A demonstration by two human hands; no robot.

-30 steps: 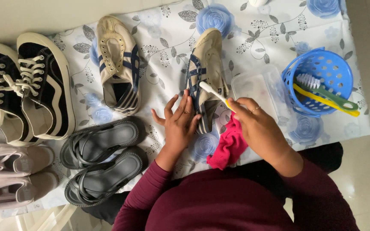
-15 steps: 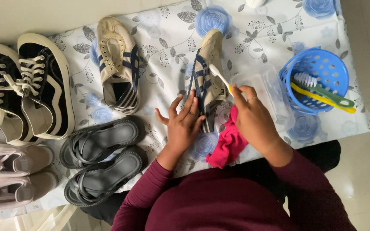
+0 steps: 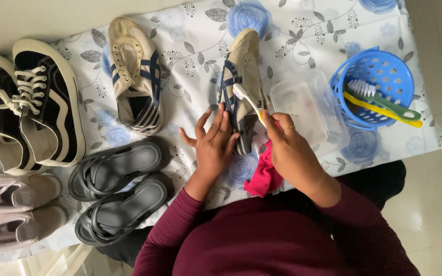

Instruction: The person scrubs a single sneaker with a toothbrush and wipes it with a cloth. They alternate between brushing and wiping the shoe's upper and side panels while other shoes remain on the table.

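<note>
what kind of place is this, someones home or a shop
Most likely a home floor set up for shoe cleaning: a floral cloth spread over pale tiles, worn shoes lined up on it, and the right hand working a toothbrush on a beige sneaker.

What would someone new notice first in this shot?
In the middle, the right hand scrubs a beige shoe with a white toothbrush while the left hand steadies it. On the right sits a blue basket of brushes; black sneakers line the left.

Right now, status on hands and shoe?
Left hand flat on beige sneaker. Right hand holds toothbrush, bristles on sneaker. Pink cloth underneath.
</note>
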